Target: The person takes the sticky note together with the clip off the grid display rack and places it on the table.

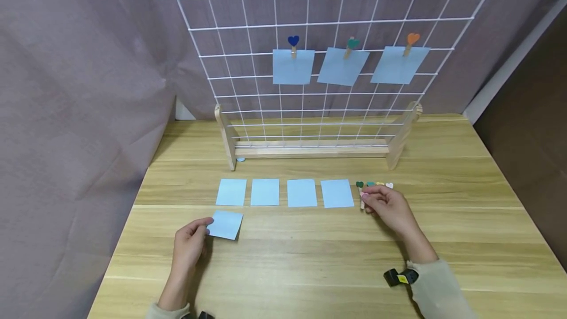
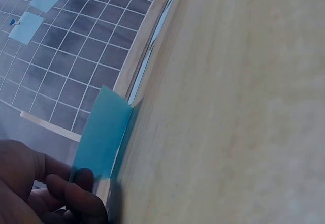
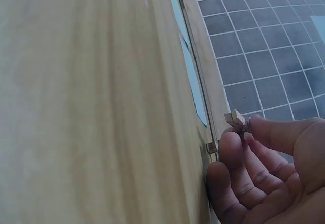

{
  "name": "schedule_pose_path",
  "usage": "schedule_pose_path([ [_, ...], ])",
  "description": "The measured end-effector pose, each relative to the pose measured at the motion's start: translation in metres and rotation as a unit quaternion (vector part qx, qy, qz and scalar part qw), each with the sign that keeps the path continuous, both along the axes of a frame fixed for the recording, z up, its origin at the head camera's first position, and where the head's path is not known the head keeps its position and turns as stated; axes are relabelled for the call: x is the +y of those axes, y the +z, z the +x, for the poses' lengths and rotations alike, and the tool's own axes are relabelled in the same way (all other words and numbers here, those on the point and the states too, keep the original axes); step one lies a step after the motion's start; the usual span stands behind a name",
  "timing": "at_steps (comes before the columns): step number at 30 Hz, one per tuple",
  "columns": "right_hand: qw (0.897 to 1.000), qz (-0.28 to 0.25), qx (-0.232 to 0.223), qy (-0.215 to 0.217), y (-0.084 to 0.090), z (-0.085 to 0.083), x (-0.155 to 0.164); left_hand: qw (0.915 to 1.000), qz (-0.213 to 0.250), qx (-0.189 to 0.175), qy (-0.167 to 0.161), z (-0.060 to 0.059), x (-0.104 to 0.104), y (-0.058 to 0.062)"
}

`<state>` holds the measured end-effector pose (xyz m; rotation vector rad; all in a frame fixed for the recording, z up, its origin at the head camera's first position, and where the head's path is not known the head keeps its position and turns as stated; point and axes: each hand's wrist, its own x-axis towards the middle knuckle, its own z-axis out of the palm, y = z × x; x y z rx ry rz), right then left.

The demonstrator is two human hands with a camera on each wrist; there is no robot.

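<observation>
1. Pinched by the left hand, a blue note is held just above the table.
2. A wooden clip is pinched by the right hand beside the note row.

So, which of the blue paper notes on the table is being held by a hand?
The blue note lying alone in front of the row of four, nearest the person. The left hand pinches its left edge; the other four lie untouched.
</observation>
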<state>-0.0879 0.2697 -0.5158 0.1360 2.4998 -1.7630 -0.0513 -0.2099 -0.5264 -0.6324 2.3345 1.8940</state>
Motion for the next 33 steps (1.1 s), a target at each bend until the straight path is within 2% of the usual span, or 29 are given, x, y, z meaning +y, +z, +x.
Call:
schedule_pose_path([
  [8, 0.999, 0.043, -0.011, -0.012, 0.0, 0.001, 0.001, 0.9988, -0.022, -0.025, -0.036, -0.004, -0.002, -0.004],
  [18, 0.995, 0.102, -0.011, 0.001, -0.004, -0.002, 0.002, 0.9956, -0.047, -0.047, -0.066, -0.006, -0.004, -0.001],
  [33, 0.995, 0.096, -0.025, 0.007, -0.005, -0.004, 0.005, 0.9917, -0.095, -0.043, -0.076, -0.004, 0.001, 0.006],
])
